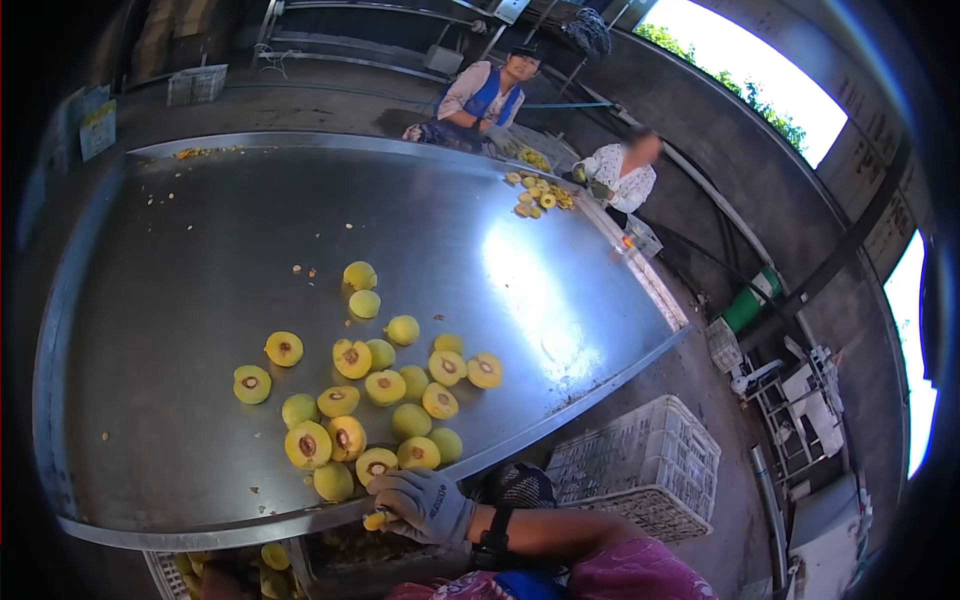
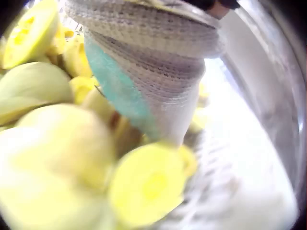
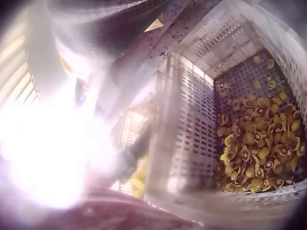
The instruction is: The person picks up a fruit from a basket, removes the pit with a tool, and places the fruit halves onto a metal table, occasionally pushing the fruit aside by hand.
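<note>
In the head view my right hand (image 1: 425, 505), in a grey glove, is at the table's near edge with fingers curled. It grips a small yellow thing (image 1: 377, 519); I cannot tell its kind. Just beyond the knuckles lies a cut peach half (image 1: 376, 465), among several other yellow-green peach halves on the metal table (image 1: 200, 400). In the left wrist view my left hand (image 2: 148, 91), in a knitted glove with a teal coating, reaches down among peach halves (image 2: 148, 184) in a white slatted crate (image 2: 211, 182). Fruit and glove hide its fingertips.
A white crate (image 1: 640, 465) stands right of the table; the right wrist view shows peach pieces (image 3: 259, 139) inside it. Two people, one in a blue vest (image 1: 482, 100) and one in a white top (image 1: 620, 178), are at the far side near a fruit pile (image 1: 540, 195). The table has a raised rim.
</note>
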A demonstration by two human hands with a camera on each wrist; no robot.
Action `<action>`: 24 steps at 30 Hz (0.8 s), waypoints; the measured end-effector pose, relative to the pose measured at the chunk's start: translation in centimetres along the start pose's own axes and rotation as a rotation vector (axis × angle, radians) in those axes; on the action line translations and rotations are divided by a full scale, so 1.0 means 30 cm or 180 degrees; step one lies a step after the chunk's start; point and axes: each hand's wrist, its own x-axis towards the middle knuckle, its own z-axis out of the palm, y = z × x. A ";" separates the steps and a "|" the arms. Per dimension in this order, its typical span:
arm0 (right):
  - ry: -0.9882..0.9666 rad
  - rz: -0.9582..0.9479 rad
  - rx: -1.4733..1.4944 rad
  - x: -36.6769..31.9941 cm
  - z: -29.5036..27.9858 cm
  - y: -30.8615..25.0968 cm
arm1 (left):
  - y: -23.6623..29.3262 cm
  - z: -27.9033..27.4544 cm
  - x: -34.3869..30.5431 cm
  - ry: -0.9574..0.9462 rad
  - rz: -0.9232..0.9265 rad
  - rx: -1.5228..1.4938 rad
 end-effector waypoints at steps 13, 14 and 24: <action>0.0064 0.0120 0.0128 -0.046 -0.043 -0.043 | -0.217 0.083 -0.250 -0.1351 -0.0888 -0.0815; 0.0368 -0.0091 0.0130 -0.064 -0.026 -0.052 | -0.255 0.106 -0.251 -0.1007 -0.0800 -0.0802; -0.0812 0.1558 0.0789 -0.234 0.211 -0.099 | 0.451 -0.846 -0.676 0.1730 -0.0140 -0.1531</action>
